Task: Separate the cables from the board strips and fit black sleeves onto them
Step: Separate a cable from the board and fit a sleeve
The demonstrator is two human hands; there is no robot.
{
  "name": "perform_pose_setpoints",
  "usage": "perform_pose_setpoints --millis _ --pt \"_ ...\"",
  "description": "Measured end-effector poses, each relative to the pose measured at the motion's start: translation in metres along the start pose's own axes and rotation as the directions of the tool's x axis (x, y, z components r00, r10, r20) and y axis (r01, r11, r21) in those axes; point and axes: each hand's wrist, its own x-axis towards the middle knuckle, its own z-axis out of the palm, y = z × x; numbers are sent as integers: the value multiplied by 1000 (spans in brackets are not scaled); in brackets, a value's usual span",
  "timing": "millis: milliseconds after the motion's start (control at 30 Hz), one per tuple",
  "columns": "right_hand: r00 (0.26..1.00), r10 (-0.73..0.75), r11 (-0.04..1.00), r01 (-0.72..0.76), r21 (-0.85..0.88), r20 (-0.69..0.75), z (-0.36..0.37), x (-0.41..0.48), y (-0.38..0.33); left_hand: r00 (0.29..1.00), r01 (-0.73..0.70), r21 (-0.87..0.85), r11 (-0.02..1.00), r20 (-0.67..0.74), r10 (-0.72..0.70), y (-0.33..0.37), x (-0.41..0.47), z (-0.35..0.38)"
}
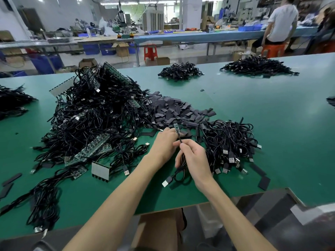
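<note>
My right hand [193,158] grips a coiled black USB cable [178,173] just below its small green board end [176,128], which points up. The cable's USB plug [165,182] hangs near the table. My left hand [165,142] reaches past the board end toward the heap of flat black sleeves [178,110]; whether its fingers pinch a sleeve is hidden. A big tangle of cables on green board strips [94,113] lies to the left. A pile of loose cables [229,144] sits right of my hands.
The green table [272,109] ends at a notched front edge near my body. More cable piles lie at the far side [180,71], [257,66] and at the left edge [12,102]. Stray sleeves lie at front left and right. A person sits on an orange stool behind.
</note>
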Motion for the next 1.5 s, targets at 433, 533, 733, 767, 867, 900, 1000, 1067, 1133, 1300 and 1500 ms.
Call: perform_pose_setpoints --millis 433,533,733,767,867,900,1000,1067,1133,1300,1500 --pt "999 27 1000 -27 -3 -31 1 1 -2 879 119 -629 768 -293 -376 7 -24 -20" --pt "999 32 999 -32 36 -15 2 2 -3 906 68 -806 588 -197 -375 10 -39 -24" --pt "1000 -8 994 7 -108 -14 4 2 0 912 55 -849 525 -171 -372 15 -62 -11" --pt "1000 -18 991 16 -129 -15 4 1 0 909 54 -818 573 -198 -368 15 -64 -9" --pt "999 -30 985 26 -169 -21 4 0 2 912 50 -784 619 -218 -349 16 -69 -5" --pt "999 -30 984 26 -177 -18 4 0 2 914 50 -792 609 -209 -347 16 -70 -6" --pt "1000 -26 983 25 -183 0 3 -1 1 924 42 -838 545 -175 -340 14 -74 -9" --pt "999 -33 984 34 -177 8 2 -2 0 929 24 -860 509 -169 -330 14 -77 -10" --pt "999 -48 986 48 -161 0 2 -2 -2 926 10 -877 480 -173 -336 14 -78 -11" --pt "998 -56 993 51 -105 -40 1 -3 -5 908 9 -914 406 -163 -387 16 -77 -8" --pt "999 -41 997 38 -68 -36 1 -2 -5 929 -15 -857 516 -203 -310 18 -78 -7"
